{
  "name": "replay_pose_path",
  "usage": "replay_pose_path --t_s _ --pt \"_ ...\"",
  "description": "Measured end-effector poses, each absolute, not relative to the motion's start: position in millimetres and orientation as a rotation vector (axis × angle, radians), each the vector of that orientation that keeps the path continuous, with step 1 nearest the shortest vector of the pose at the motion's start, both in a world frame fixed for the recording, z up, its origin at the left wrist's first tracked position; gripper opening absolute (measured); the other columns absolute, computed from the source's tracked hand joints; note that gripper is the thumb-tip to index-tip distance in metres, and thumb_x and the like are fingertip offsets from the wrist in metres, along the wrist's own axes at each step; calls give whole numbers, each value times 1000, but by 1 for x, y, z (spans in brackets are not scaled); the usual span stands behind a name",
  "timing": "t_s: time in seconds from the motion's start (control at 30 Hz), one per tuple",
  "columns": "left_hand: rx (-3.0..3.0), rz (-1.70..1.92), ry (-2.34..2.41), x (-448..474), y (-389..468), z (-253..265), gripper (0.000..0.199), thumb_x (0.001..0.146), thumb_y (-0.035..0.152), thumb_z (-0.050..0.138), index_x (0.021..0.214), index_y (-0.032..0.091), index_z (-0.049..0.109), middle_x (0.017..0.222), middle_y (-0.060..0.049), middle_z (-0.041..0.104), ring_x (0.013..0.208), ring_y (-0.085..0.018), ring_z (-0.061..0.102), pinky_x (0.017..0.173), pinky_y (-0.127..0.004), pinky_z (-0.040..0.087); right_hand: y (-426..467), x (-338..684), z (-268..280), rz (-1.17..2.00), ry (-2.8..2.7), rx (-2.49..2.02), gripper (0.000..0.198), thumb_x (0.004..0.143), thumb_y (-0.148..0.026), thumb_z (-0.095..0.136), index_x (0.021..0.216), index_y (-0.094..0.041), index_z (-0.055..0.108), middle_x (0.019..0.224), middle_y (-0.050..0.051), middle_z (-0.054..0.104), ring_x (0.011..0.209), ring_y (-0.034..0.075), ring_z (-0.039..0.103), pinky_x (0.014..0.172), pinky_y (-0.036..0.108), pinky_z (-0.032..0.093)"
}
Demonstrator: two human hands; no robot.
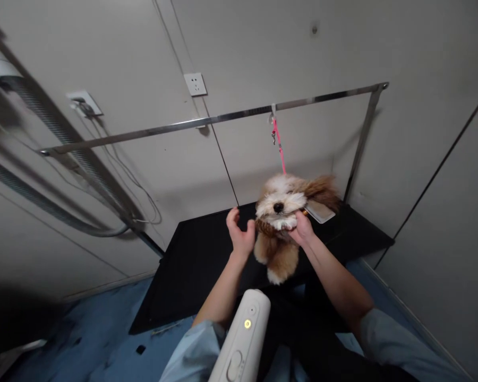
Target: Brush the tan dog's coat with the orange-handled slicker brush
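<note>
A brown-and-white curly-coated dog (279,212) faces me on a black grooming table (199,260). My right hand (302,228) is under the side of its muzzle, with fingers closed around the handle of a grooming brush. The brush's flat, pale rectangular head (322,211) sticks out to the right, below the dog's ear, which flares outward. My left hand (241,233) is beside the dog's other cheek, thumb and fingers apart, holding nothing. Whether its thumb touches the fur I cannot tell. A pink leash (279,140) runs up from behind the dog's head.
A metal bar (207,121) spans above the table and carries the leash. Grey hoses (99,175) and white cables hang at left near the wall sockets (195,84). In the foreground is a white device (242,339) with a lit yellow button. Blue flooring (103,339) surrounds the table.
</note>
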State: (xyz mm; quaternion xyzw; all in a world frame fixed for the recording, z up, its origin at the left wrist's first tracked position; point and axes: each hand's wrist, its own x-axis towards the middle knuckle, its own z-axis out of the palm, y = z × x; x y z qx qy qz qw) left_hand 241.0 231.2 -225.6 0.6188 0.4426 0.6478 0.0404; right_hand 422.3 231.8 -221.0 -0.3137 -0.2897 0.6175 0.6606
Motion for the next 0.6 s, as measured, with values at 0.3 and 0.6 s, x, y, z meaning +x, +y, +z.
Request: replay_pose_path --t_s 0.3,0.6 --pt "2561 1289 703 298 301 -174 54 94 63 41 76 17 63 100 -14 63 100 -26 58 93 -43 46 233 454 -215 1500 -567 -630 32 76 -34 72 62 -21 47 40 -9 35 37 7 34 33 18 34" --pt "1822 1429 605 357 318 -150 67 78 68 66 47 18 35 56 2 37 61 -11 37 61 -24 34 203 449 -294 1403 -830 -1150 31 82 -47 66 71 -22 51 53 -2 59 46 11 55 47 22 45"
